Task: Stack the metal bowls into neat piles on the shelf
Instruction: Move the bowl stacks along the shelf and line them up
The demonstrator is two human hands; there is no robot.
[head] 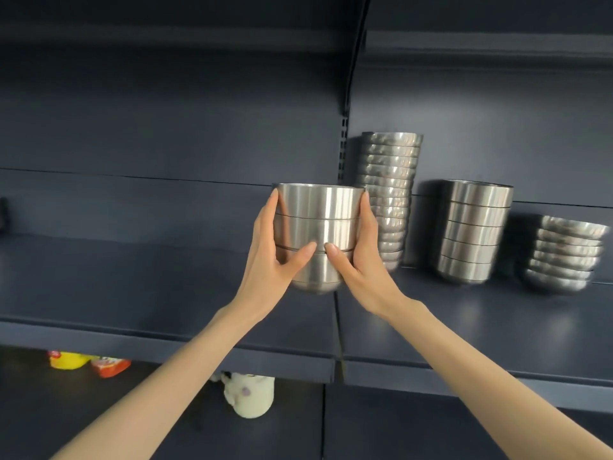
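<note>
Bowls nested in a short stack (326,220) sit clasped between 2 hands, the left hand (275,247) and right hand (361,250) curled round its sides with thumbs nearly meeting in front, low over the dark shelf (166,293) and just left of the tallest pile (388,194) of 3. Setting it down well probably means keeping it level, lowering it squarely and releasing both sides together, clear of that tall neighbour.

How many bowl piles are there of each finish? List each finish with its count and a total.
Smooth-sided piles: 2, the held pile and the standing pile
Dimpled piles: 2, the tall pile and the short pile
Total: 4
</note>
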